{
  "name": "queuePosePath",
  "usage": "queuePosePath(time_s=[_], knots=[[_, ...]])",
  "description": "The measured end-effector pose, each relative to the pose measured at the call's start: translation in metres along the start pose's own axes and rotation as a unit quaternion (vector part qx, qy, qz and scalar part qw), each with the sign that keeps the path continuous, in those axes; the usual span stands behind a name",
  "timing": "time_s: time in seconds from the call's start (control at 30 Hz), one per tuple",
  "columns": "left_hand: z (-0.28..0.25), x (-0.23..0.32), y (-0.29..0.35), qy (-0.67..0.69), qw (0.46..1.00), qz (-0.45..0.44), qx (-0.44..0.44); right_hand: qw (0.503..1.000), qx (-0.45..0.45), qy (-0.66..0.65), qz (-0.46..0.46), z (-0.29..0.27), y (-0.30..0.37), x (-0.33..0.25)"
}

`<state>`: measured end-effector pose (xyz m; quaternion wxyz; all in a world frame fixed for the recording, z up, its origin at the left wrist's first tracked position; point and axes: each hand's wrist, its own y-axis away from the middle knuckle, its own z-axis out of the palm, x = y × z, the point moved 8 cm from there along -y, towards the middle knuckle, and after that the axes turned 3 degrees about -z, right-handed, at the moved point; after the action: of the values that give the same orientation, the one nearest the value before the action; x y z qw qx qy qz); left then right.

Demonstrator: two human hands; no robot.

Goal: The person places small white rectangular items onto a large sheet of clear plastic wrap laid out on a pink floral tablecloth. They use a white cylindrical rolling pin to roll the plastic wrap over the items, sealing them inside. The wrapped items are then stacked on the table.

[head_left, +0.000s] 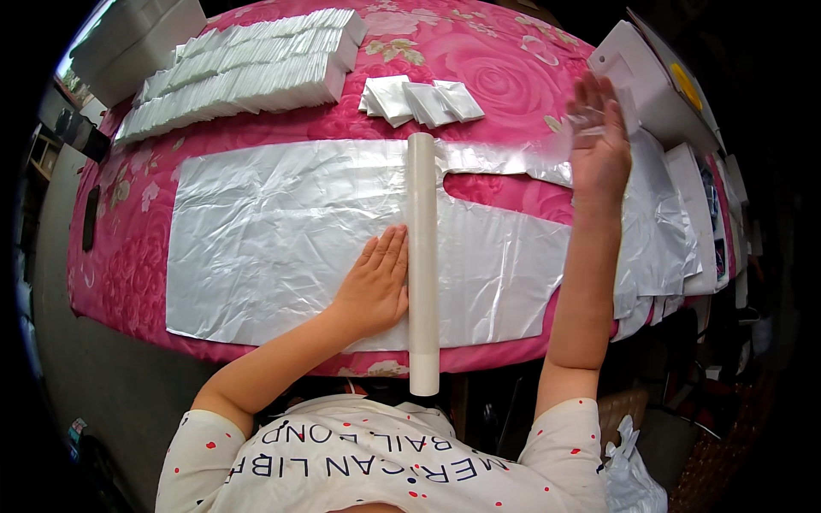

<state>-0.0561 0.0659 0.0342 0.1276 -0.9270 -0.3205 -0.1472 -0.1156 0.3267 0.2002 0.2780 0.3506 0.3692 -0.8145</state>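
Observation:
A thin, clear plastic apron (282, 231) lies spread over the pink table, with a long cut-out near its right end. Across it stands a pale tube (423, 256), running from far to near and jutting past the table's front edge. My left hand (376, 282) rests flat on the plastic, fingers stretched and together, its fingertips against the tube's left side. Raised at the far right is my right hand (597, 120), palm showing and fingers extended, somewhat blurred. Wispy clear plastic shows around its fingers, but no firm grip on it is visible.
Long rows of folded white packets (248, 77) stand at the back left, near a white box (137, 51). Several loose packets (419, 101) lie beyond the tube. More plastic sheets (654, 222) and a white container (654, 77) occupy the right. A dark phone-like object (91, 218) lies far left.

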Motion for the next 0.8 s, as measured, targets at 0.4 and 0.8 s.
queuePosePath(time_s=[0.4, 0.8], knots=[[0.016, 0.005, -0.006, -0.032, 0.998, 0.043, 0.016, 0.798, -0.476, 0.369, 0.014, 0.302, 0.289, 0.232], [-0.045, -0.014, -0.02, 0.207, 0.963, 0.025, 0.169, 0.707, -0.459, 0.529, -0.103, 0.028, 0.193, 0.052]])
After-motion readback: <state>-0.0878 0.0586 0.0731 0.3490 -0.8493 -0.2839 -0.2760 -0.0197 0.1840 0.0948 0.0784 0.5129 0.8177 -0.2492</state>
